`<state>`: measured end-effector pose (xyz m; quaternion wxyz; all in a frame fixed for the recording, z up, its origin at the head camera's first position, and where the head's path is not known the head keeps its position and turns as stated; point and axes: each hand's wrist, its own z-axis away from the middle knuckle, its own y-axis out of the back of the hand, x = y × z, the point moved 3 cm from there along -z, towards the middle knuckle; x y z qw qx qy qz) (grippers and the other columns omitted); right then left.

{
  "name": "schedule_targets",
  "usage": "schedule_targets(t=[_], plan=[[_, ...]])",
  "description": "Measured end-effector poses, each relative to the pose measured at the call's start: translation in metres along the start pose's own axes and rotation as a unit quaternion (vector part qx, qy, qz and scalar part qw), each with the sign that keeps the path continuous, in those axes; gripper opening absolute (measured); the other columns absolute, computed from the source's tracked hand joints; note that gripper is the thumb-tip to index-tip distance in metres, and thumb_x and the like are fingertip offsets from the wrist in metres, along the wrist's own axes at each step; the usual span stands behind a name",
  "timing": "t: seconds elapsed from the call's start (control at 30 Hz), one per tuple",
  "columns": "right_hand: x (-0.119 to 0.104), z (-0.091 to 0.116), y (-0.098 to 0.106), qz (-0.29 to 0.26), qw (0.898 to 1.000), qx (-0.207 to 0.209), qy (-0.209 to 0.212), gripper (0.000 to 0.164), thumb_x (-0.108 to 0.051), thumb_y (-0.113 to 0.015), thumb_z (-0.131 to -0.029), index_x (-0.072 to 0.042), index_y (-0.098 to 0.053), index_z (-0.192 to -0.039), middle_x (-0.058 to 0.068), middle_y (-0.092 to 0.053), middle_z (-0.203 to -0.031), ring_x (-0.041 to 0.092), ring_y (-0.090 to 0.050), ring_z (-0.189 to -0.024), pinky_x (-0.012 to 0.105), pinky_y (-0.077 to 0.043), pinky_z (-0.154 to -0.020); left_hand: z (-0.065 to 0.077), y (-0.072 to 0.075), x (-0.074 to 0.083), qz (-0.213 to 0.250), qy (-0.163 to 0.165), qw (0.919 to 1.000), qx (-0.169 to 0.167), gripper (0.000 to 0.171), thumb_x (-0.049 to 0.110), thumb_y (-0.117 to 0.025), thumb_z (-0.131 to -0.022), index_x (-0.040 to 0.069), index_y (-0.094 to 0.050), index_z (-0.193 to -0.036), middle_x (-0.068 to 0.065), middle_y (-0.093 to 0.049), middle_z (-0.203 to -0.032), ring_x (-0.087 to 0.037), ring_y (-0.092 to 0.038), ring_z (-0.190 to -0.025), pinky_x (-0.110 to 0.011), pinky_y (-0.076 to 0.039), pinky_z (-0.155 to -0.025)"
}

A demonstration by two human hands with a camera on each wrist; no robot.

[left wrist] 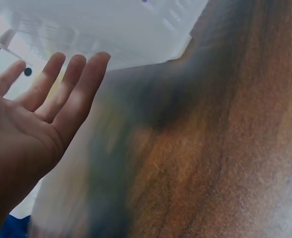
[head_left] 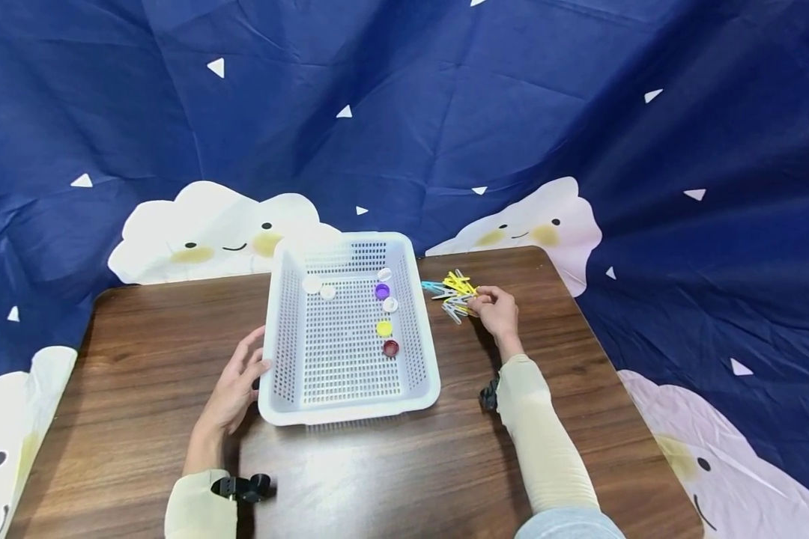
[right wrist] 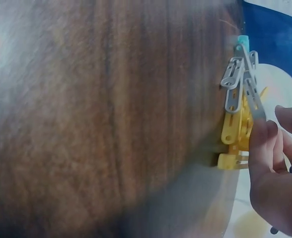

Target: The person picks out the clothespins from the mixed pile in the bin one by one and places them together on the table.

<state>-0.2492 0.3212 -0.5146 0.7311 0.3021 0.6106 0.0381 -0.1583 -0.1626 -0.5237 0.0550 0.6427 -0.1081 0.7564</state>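
Observation:
A white slotted plastic basket point(head_left: 350, 412) stands on the wooden table, with several round bottle caps inside, among them a purple cap point(head_left: 382, 291), a yellow cap point(head_left: 384, 328) and a dark red cap point(head_left: 391, 348). My left hand point(head_left: 236, 382) rests against the basket's left side, its fingers point(left wrist: 74, 96) extended along the outer wall. Right of the basket lies a small pile of yellow, grey and blue clothespins point(head_left: 458, 282). At the near side of that pile, my right hand point(head_left: 499, 311) pinches the end of a grey clothespin point(right wrist: 253, 94) with curled fingers.
The brown table point(head_left: 155, 374) extends on both sides of the basket. Behind it hangs a dark blue cloth point(head_left: 404, 112) with white triangles and smiling clouds, close to the far edge. White caps point(head_left: 312, 284) lie at the basket's far left.

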Motion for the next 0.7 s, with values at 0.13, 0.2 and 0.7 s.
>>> schedule_targets(t=[0.13, 0.2, 0.7], plan=[[-0.007, 0.001, -0.003, 0.001, 1.000, 0.009, 0.016, 0.034, -0.011, -0.075, -0.083, -0.001, -0.073, -0.116, 0.002, -0.064, -0.085, 0.019, -0.056, -0.085, 0.026, -0.043, -0.076, 0.002, 0.003, 0.000, -0.009, 0.002, 0.9998, 0.016, 0.064, 0.015, -0.051, -0.106, 0.021, -0.021, -0.162, -0.016, -0.049, -0.143, -0.014, -0.060, -0.113, -0.044, -0.055, -0.083], [-0.009, 0.002, -0.005, 0.004, 1.000, 0.012, 0.028, 0.034, -0.011, -0.073, -0.083, -0.001, -0.073, -0.116, 0.002, -0.063, -0.084, 0.019, -0.055, -0.084, 0.026, -0.042, -0.075, 0.003, 0.005, -0.001, -0.001, -0.001, 0.9998, 0.020, 0.064, 0.017, -0.051, -0.106, 0.020, -0.020, -0.162, -0.011, -0.052, -0.139, -0.013, -0.060, -0.114, -0.042, -0.055, -0.083], [-0.058, 0.017, -0.016, 0.054, 0.981, -0.065, 0.175, 0.039, -0.017, -0.073, -0.093, 0.001, -0.066, -0.127, 0.021, -0.067, -0.121, 0.032, -0.063, -0.111, 0.042, -0.049, -0.096, -0.008, 0.010, 0.004, -0.037, -0.044, 0.9940, 0.093, 0.055, 0.016, -0.051, -0.106, 0.012, -0.031, -0.157, -0.017, -0.049, -0.141, -0.019, -0.054, -0.124, -0.026, -0.051, -0.092]])
